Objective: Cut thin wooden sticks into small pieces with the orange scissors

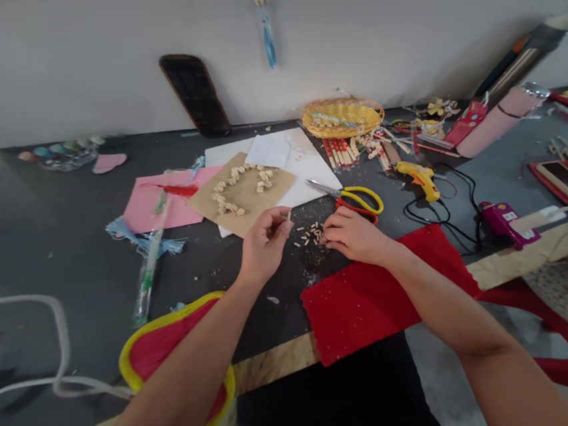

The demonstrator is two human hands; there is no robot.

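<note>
My left hand (pixel 268 241) is closed in a pinch on a short pale wooden stick piece (pixel 289 216), held upright between thumb and fingertips. Beside it on the dark table lies a loose pile of similar cut stick pieces (pixel 307 236). At the right edge of that pile is my right hand (pixel 349 233), its fingers drawn together and pointing down; what they hold is hidden. Behind the right hand lie scissors (pixel 358 204) with yellow and red handles. Small clusters of glued pieces (pixel 228 205) form a curve on a brown paper square (pixel 244 220).
A red cloth (pixel 368 305) lies under my right forearm. Further right are a yellow glue gun (pixel 420 178) with its black cable and a purple box (pixel 509 223). A yellow basket (pixel 342 117) and a leaning phone (pixel 195 94) stand by the wall. Pink paper (pixel 136 210) lies left.
</note>
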